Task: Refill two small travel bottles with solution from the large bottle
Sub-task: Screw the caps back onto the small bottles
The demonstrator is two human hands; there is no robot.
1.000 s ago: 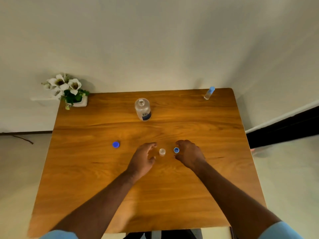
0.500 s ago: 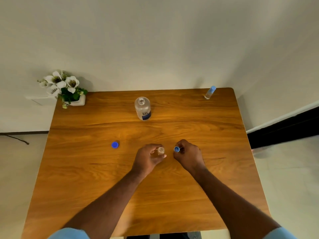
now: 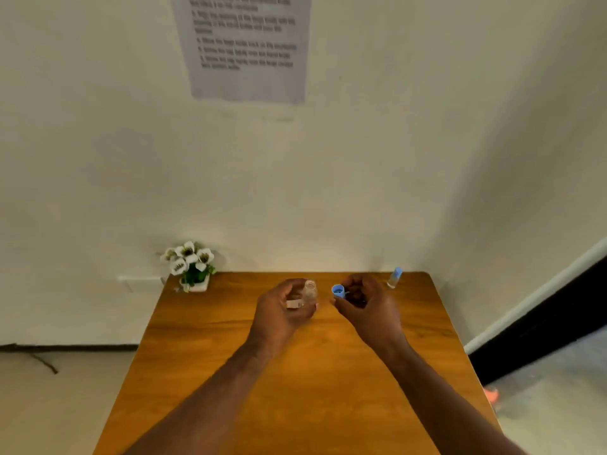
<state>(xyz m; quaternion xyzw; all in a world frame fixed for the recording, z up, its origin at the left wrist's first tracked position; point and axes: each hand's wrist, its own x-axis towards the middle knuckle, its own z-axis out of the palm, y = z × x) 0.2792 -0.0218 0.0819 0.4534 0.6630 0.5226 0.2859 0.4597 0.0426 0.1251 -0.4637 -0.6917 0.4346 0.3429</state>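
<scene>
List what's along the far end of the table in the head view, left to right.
Flower pot → left hand → open small bottle → blue cap → right hand → capped small bottle.

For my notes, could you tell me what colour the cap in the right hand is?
Blue cap, head view.

Your count at that moment
You had two hands [image 3: 285, 310] [image 3: 368, 307], two small bottles [image 3: 309, 292] [image 3: 394, 278], one blue cap [image 3: 337, 289], one flower pot [image 3: 193, 269], one desk [image 3: 322, 372] and one printed sheet [image 3: 244, 44].
</scene>
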